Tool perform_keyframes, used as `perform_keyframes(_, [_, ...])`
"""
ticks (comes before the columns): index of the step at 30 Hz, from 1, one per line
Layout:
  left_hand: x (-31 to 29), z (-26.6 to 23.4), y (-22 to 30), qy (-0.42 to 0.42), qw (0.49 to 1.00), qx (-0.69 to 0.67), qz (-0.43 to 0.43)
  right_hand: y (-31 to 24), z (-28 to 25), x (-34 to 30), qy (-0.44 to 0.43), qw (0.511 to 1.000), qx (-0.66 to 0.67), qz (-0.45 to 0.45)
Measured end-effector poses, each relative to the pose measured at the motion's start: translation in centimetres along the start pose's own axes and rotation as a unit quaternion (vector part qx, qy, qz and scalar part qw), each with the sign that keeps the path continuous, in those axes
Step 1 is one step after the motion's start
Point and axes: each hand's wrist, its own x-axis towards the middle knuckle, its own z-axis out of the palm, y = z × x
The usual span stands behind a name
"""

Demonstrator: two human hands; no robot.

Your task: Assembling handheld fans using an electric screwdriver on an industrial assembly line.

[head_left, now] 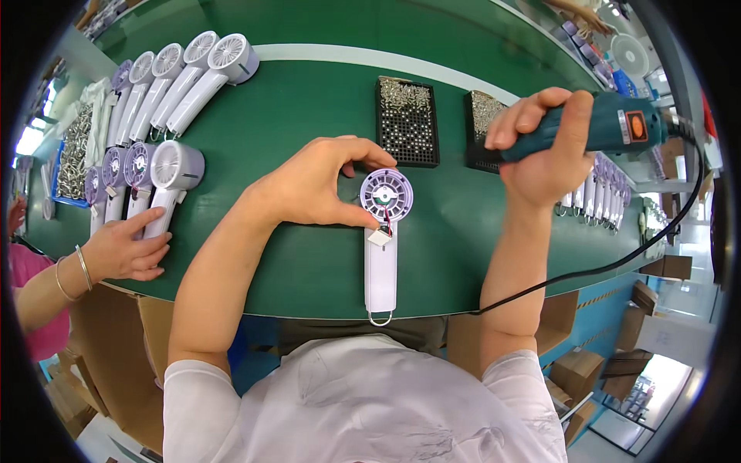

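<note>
A white and lavender handheld fan (380,274) lies on the green work table (301,100) in front of me. Its round head is uncovered, showing the inner ring, thin wires and a small white connector; a metal loop hangs at the handle's near end. The thumb and fingers of my left hand (316,181) close around the sides of that head. Raised to the right, my right hand (544,150) grips a teal electric screwdriver (606,127) with a black cord. The screwdriver is apart from the fan, and its tip is hidden behind my fingers.
Black screw trays (434,127) with small metal screws stand beyond the fan. Several handheld fans (189,100) lie at the left, where a co-worker's hand (127,251) touches one. More fans (606,193) lie at the right. The cord (602,270) loops past my right forearm.
</note>
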Motion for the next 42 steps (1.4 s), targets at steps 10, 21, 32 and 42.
perform_keyframes(10, [0.0, 0.8, -0.2, 0.016, 1.000, -0.012, -0.023, 5.0, -0.7, -1.9, 0.036, 0.993, -0.100, -0.050])
perform_keyframes(21, [0.1, 0.8, -0.1, 0.013, 1.000, -0.009, -0.022, 4.9, -0.5, -1.9, 0.049, 0.993, -0.099, -0.046])
perform_keyframes(32, [0.1, 0.8, 0.0, 0.015, 1.000, -0.009, -0.022, 5.6, -0.6, -1.7, 0.047, 0.992, -0.105, -0.054])
perform_keyframes(42, [0.0, 0.9, -0.5, 0.018, 1.000, -0.014, -0.019, 5.5, 0.5, -1.9, 0.028, 0.989, -0.142, -0.034])
